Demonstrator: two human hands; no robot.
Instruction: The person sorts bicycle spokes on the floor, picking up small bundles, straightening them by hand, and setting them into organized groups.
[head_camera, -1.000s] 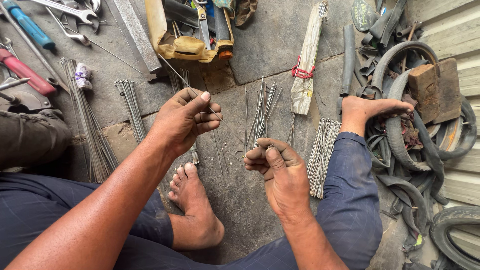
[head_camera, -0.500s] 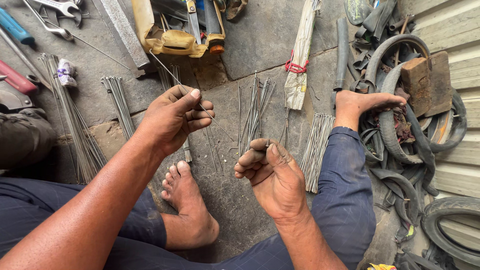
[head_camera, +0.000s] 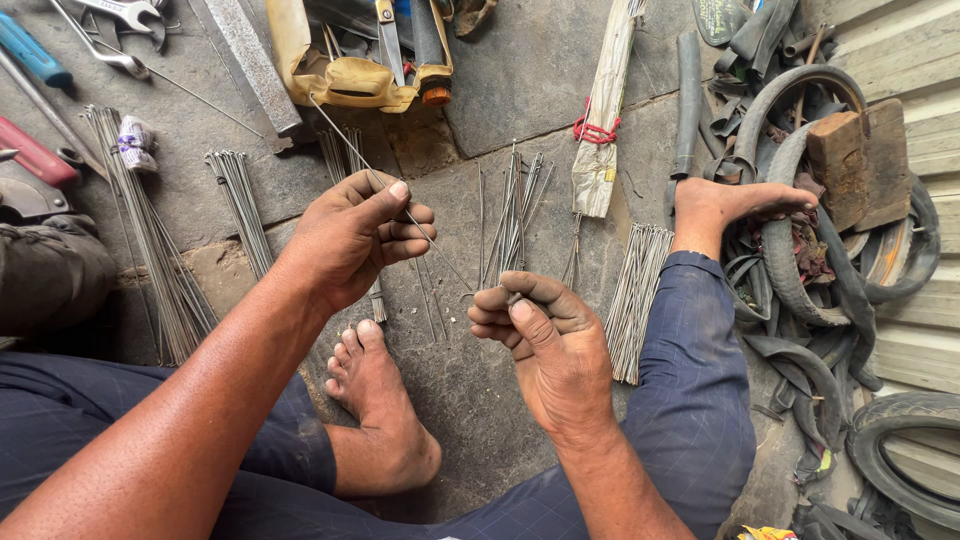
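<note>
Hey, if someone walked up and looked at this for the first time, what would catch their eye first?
Most likely the two bare hands in the middle: the left hand pinches a thin metal spoke that slants up toward the yellow tool bag, while the right hand grips something small, too hidden to tell. Next, the bundles of spokes spread over the stone floor, and the heap of old black tyres at the right, by one bare foot.

head cam: sitting on the person's head | looking steeply down, close over both hands | floor running toward 12 o'clock | no second view sharing
</note>
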